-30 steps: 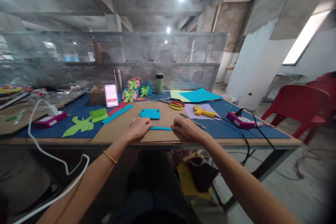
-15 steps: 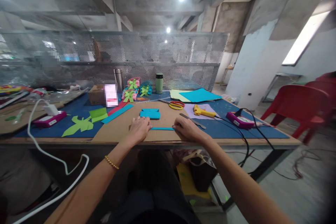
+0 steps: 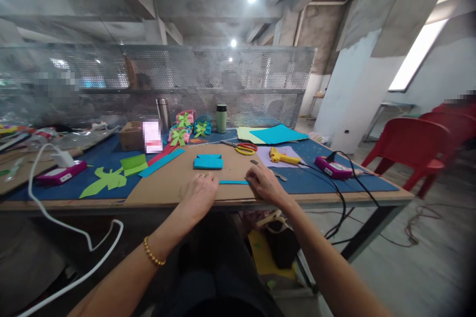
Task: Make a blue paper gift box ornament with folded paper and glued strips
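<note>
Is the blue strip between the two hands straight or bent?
Straight where it shows: the blue strip runs in one line between left hand and right hand. Its ends are hidden.

We see a table point(image 3: 375, 198) with a wooden edge and a blue top point(image 3: 316, 185), and on it a brown board point(image 3: 159, 185). On the board we have a blue fold point(image 3: 208, 162) and, towards its near edge, a thin strip point(image 3: 234, 182). At the board's far right corner we find scissors point(image 3: 245, 152). Left of the board lie green cutouts point(image 3: 106, 181) and, further left, a purple box point(image 3: 61, 173). Beyond the board we see a flask point(image 3: 162, 113) and a bottle point(image 3: 221, 120), both upright. Right of the board lies a lilac sheet point(image 3: 263, 157)
</note>
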`<action>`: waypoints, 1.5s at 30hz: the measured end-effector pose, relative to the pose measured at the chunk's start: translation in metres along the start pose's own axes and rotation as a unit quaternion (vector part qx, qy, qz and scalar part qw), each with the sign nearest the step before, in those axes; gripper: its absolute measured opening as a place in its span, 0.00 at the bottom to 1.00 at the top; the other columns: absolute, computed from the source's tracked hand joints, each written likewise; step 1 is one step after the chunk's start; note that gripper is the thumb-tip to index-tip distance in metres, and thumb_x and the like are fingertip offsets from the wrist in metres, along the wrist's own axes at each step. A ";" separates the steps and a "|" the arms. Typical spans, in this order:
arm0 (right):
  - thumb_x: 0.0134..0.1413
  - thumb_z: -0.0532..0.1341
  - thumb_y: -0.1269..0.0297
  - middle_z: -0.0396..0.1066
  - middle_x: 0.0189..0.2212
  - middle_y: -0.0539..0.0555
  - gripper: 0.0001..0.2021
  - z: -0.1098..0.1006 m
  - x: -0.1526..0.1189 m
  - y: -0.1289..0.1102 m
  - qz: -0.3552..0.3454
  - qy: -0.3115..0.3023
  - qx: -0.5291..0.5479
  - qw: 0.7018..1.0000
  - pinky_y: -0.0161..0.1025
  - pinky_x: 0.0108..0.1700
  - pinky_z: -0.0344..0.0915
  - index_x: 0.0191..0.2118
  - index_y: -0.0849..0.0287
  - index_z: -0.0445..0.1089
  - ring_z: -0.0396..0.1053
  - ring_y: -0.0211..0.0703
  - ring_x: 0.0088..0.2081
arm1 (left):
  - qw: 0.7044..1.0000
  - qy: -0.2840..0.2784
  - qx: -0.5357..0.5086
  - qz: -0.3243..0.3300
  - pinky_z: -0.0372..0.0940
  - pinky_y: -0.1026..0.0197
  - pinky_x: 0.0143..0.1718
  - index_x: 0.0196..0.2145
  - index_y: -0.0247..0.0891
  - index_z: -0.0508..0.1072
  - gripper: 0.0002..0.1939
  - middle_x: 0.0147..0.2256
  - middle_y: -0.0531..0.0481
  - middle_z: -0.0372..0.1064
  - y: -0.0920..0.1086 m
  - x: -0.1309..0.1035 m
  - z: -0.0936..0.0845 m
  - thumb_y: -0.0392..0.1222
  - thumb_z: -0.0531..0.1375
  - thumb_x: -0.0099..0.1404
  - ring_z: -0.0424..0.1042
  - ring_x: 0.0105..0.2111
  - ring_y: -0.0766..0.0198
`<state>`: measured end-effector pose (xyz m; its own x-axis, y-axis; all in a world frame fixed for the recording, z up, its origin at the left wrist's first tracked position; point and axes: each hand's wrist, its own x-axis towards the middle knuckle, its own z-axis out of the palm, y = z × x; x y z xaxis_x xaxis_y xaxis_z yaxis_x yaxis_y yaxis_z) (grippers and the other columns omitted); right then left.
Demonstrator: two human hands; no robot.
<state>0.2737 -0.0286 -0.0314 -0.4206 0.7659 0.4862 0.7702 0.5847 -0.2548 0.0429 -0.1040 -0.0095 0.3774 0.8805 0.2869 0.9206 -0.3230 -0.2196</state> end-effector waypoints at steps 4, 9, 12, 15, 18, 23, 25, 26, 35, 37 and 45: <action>0.61 0.59 0.72 0.70 0.37 0.55 0.04 0.002 -0.001 0.002 -0.006 0.020 -0.006 1.000 0.38 0.42 0.59 0.38 0.59 0.70 0.66 0.45 0.40 | 0.996 -0.008 -0.056 -0.072 0.59 0.48 0.45 0.58 0.40 0.69 0.29 0.45 0.33 0.71 0.029 -0.012 -0.008 0.60 0.49 0.71 0.71 0.44 0.44; 0.62 0.58 0.70 0.70 0.37 0.56 0.04 0.005 -0.003 0.004 -0.006 0.032 -0.018 0.999 0.39 0.43 0.59 0.39 0.59 0.71 0.67 0.46 0.42 | 0.989 0.010 -0.046 -0.142 0.54 0.44 0.53 0.63 0.43 0.66 0.39 0.51 0.30 0.68 0.053 -0.014 0.002 0.70 0.49 0.64 0.65 0.52 0.37; 0.63 0.58 0.70 0.71 0.39 0.56 0.05 0.005 -0.003 0.003 -0.002 0.034 -0.021 0.999 0.39 0.44 0.59 0.40 0.59 0.71 0.67 0.46 0.44 | 0.988 -0.001 -0.034 -0.152 0.54 0.44 0.52 0.64 0.43 0.65 0.39 0.50 0.30 0.69 0.056 -0.013 0.003 0.69 0.52 0.63 0.66 0.51 0.37; 0.63 0.57 0.71 0.72 0.41 0.58 0.07 0.004 -0.004 0.001 0.009 0.034 -0.038 0.999 0.41 0.46 0.60 0.42 0.59 0.72 0.67 0.48 0.46 | 0.990 -0.016 -0.036 -0.139 0.55 0.44 0.52 0.64 0.45 0.65 0.39 0.49 0.31 0.69 0.055 -0.011 -0.001 0.67 0.57 0.62 0.67 0.50 0.38; 0.64 0.55 0.71 0.72 0.44 0.60 0.09 0.004 -0.006 -0.004 0.005 0.061 -0.068 0.996 0.45 0.49 0.61 0.43 0.61 0.72 0.67 0.51 0.48 | 0.992 -0.031 -0.038 -0.120 0.56 0.44 0.52 0.65 0.48 0.63 0.42 0.48 0.32 0.69 0.054 -0.009 -0.004 0.66 0.62 0.57 0.68 0.48 0.39; 0.67 0.54 0.66 0.70 0.53 0.62 0.12 0.009 -0.025 -0.033 -0.098 0.097 -0.085 0.987 0.51 0.58 0.61 0.50 0.59 0.71 0.65 0.53 0.55 | 0.993 -0.037 -0.030 -0.111 0.54 0.42 0.53 0.65 0.51 0.62 0.41 0.49 0.34 0.70 0.053 -0.007 0.001 0.62 0.66 0.56 0.69 0.47 0.41; 0.67 0.54 0.64 0.69 0.56 0.61 0.14 0.015 -0.035 -0.046 -0.129 0.065 -0.090 0.985 0.52 0.61 0.59 0.53 0.58 0.70 0.65 0.53 0.57 | 0.993 -0.031 -0.031 -0.109 0.54 0.42 0.54 0.64 0.49 0.64 0.37 0.49 0.34 0.70 0.052 -0.007 0.006 0.57 0.66 0.60 0.69 0.46 0.41; 0.67 0.54 0.63 0.69 0.57 0.62 0.15 0.019 -0.039 -0.052 -0.124 0.056 -0.096 0.986 0.52 0.62 0.58 0.55 0.59 0.69 0.65 0.53 0.57 | 0.993 -0.029 -0.034 -0.108 0.54 0.42 0.54 0.63 0.48 0.64 0.34 0.50 0.34 0.69 0.051 -0.008 0.008 0.54 0.65 0.61 0.69 0.46 0.41; 0.67 0.56 0.56 0.69 0.57 0.65 0.18 0.021 -0.054 -0.065 -0.055 0.046 -0.136 0.988 0.52 0.64 0.57 0.55 0.61 0.68 0.67 0.54 0.57 | 0.992 -0.031 -0.037 -0.113 0.54 0.42 0.53 0.66 0.52 0.60 0.33 0.49 0.34 0.69 0.052 -0.009 0.006 0.51 0.61 0.66 0.71 0.42 0.45; 0.66 0.56 0.56 0.71 0.55 0.64 0.17 0.015 -0.059 -0.060 -0.034 0.044 -0.150 0.987 0.52 0.63 0.57 0.53 0.60 0.69 0.67 0.54 0.56 | 0.992 -0.037 -0.035 -0.113 0.55 0.42 0.52 0.65 0.51 0.61 0.35 0.48 0.34 0.70 0.052 -0.008 0.002 0.57 0.63 0.63 0.70 0.43 0.44; 0.66 0.57 0.55 0.73 0.49 0.63 0.14 -0.014 -0.077 -0.035 0.026 0.064 -0.202 0.977 0.57 0.61 0.56 0.49 0.58 0.71 0.68 0.58 0.51 | 0.992 -0.048 -0.037 -0.114 0.55 0.42 0.53 0.66 0.52 0.60 0.44 0.48 0.33 0.70 0.053 -0.007 -0.002 0.63 0.66 0.55 0.69 0.49 0.40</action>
<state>0.2860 -0.1115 -0.0478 -0.3332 0.7364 0.5888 0.9260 0.3731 0.0574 0.0890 -0.1277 -0.0211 0.1505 0.9612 0.2311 0.9870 -0.1329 -0.0900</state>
